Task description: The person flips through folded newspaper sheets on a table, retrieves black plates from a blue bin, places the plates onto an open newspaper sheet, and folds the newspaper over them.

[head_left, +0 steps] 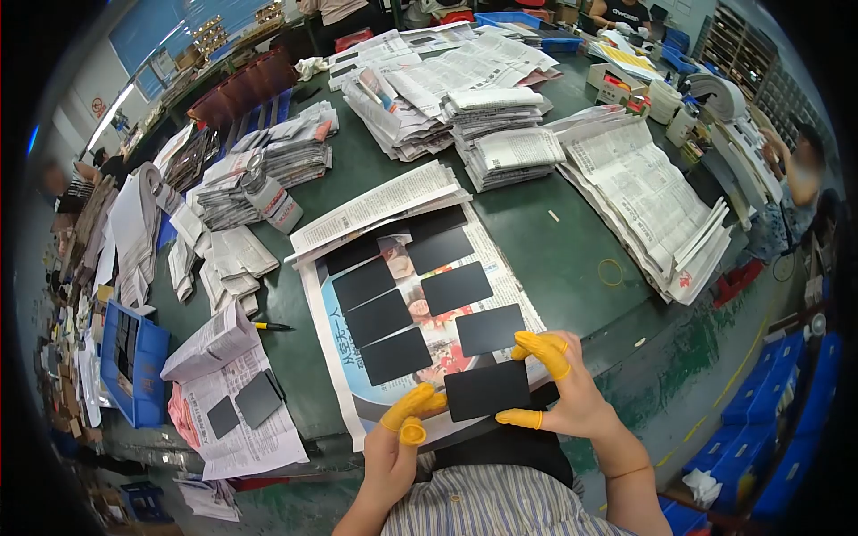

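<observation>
A dark rectangular plate is held low over the near edge of the newspaper by my right hand, its yellow-covered fingertips at the plate's top and bottom right. My left hand, also with yellow finger covers, is at the plate's left side, thumb and fingers drawn together; whether it grips the plate is unclear. Beyond the hands, several similar dark plates lie in two columns on the spread newspaper. A folded newspaper covers the far end of these columns.
On the green table are newspaper stacks, an open newspaper pile, a metal can and a marker. A blue bin stands left, beside more dark plates on paper. Other people are farther off.
</observation>
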### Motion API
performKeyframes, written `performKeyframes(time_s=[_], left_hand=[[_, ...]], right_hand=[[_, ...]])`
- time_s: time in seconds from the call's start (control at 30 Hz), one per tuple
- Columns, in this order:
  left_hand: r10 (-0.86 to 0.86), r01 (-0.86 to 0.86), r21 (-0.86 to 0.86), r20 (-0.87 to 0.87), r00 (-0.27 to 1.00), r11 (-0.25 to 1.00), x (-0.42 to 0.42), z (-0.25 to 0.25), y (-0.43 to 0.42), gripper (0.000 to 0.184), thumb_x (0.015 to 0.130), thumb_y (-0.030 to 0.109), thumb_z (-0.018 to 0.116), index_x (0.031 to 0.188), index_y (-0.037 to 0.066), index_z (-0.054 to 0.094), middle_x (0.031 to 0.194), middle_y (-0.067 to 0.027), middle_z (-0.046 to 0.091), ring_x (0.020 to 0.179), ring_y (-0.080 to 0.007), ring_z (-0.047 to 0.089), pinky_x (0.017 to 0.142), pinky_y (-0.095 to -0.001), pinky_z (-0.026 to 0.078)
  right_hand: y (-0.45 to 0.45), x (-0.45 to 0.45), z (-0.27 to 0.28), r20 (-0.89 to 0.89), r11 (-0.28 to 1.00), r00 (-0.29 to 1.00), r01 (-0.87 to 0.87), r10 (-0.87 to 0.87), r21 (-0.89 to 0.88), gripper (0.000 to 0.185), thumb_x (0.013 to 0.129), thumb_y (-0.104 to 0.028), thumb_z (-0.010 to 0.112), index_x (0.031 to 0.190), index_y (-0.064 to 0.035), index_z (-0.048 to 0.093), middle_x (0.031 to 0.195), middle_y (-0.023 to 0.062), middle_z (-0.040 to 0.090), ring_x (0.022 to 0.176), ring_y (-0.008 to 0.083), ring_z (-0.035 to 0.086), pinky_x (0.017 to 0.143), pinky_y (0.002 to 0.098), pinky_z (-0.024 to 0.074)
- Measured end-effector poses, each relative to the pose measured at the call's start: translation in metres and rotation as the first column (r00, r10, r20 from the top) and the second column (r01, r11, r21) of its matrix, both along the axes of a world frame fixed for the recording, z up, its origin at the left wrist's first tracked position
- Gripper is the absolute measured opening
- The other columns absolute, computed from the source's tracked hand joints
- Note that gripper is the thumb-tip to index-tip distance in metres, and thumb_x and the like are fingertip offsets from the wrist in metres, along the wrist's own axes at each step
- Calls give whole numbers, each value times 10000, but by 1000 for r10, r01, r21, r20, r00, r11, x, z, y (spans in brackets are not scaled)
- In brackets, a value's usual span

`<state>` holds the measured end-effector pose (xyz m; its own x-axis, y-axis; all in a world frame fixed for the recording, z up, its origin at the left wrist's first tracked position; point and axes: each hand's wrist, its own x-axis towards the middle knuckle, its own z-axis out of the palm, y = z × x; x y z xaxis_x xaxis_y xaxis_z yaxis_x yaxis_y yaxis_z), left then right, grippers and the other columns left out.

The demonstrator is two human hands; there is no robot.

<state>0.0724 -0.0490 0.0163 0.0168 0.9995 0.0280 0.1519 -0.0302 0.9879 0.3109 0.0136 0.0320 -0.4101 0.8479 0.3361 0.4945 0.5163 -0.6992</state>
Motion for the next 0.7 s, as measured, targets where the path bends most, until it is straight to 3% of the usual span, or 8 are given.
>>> performKeyframes(time_s=[0.07, 0.13, 0.27, 0.33, 0.43, 0.53, 0.6, 0.7], left_hand=[[4, -4, -14, 7, 1000, 1000, -2, -1, 2, 356, 876, 29, 518, 1229, -18, 507, 1126, -160, 605, 1104, -246, 556, 933, -332, 410], [47, 4, 200, -250, 967, 980, -6, -3, 8, 373, 822, 8, 553, 1194, 1, 531, 1183, -170, 553, 1169, -294, 488, 965, -359, 379], [144, -29, 276, -406, 903, 961, -6, 8, 17, 343, 800, 5, 572, 1143, -3, 564, 1189, -160, 543, 1172, -285, 472, 989, -357, 346], [73, 84, 306, -469, 880, 948, -18, 9, 23, 411, 731, -45, 597, 1136, 18, 569, 1182, -143, 545, 1175, -345, 456, 979, -400, 369], [1, 199, 337, -511, 860, 920, -40, 23, 40, 402, 714, -73, 601, 1102, 31, 596, 1152, -127, 567, 1146, -335, 487, 958, -394, 392], [-25, 198, 343, -449, 893, 918, -59, 39, 58, 359, 717, -135, 563, 1034, 21, 628, 1036, -110, 626, 935, -268, 619, 802, -308, 487], [-53, 199, 375, -367, 929, 905, -66, 50, 66, 288, 723, -138, 560, 965, -1, 634, 988, -127, 636, 901, -257, 625, 789, -310, 492], [-69, 195, 478, -267, 961, 856, -71, 56, 75, 212, 736, -152, 535, 876, -28, 636, 953, -153, 641, 844, -225, 626, 728, -289, 503]], right_hand=[[1, 1, -1, 1, 1000, 1000, 11, -11, 6, 830, 645, -307, 813, 1329, -86, 398, 1101, 42, 530, 1048, 237, 446, 958, 381, 283], [2, 2, -2, 3, 1000, 1000, 19, -19, 13, 830, 645, -305, 812, 1329, -86, 398, 1104, 43, 529, 1051, 239, 445, 957, 382, 285], [1, -1, -4, -6, 999, 999, 44, -44, -5, 845, 649, -283, 806, 1344, -77, 372, 1117, 58, 516, 1060, 249, 442, 955, 378, 294], [5, -1, -9, 4, 997, 997, 77, -77, 7, 855, 647, -271, 806, 1350, -72, 362, 1120, 66, 511, 1059, 257, 441, 954, 380, 297], [18, 4, -14, 33, 955, 955, 295, -295, 27, 925, 629, -242, 806, 1381, -56, 300, 1120, 101, 499, 1039, 292, 441, 951, 408, 328], [47, 17, -21, 50, 888, 887, 457, -459, 59, 920, 649, -266, 797, 1381, -43, 286, 1112, 114, 501, 1029, 296, 453, 920, 400, 367], [70, 29, -25, 164, 852, 836, 519, -523, 73, 915, 656, -279, 796, 1372, -21, 287, 1095, 124, 507, 1012, 297, 472, 915, 402, 374], [98, 38, -21, 171, 839, 823, 539, -542, 68, 881, 677, -281, 787, 1357, 0, 301, 1076, 138, 520, 991, 300, 490, 915, 398, 378]])
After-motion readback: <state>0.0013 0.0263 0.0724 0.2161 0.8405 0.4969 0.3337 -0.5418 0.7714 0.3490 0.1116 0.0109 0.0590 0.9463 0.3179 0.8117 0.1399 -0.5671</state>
